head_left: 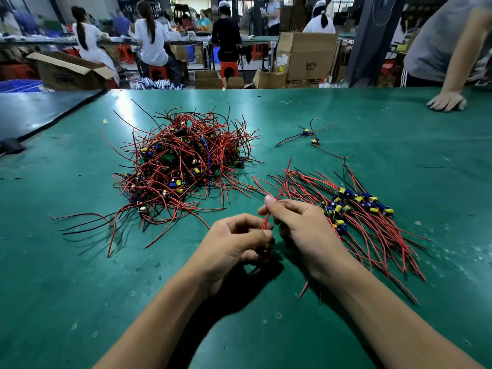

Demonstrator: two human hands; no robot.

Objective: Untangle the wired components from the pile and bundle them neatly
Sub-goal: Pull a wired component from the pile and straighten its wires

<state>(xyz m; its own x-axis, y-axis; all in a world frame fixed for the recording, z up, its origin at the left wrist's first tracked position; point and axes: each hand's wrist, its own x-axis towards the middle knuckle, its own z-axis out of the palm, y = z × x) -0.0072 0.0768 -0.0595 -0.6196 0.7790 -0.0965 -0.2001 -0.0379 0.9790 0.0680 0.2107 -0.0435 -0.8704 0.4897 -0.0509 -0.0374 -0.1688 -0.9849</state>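
A tangled pile (pixel 181 163) of small circuit components with red and black wires lies on the green table (pixel 80 288), left of centre. To the right, a sorted bundle (pixel 359 206) lies spread with its wires roughly parallel. My left hand (pixel 234 243) grips a dark component low down, its body mostly hidden by the fingers. My right hand (pixel 298 225) pinches that component's red wires (pixel 267 217) between thumb and forefinger; the wires run up past the fingertips. Both hands hover close together in front of the bundle.
Two loose wired components (pixel 310 137) lie apart at the back right. Another person's hand (pixel 447 101) rests on the far right table edge. A dark mat (pixel 40 113) borders the table at left. Cardboard boxes and seated workers fill the background.
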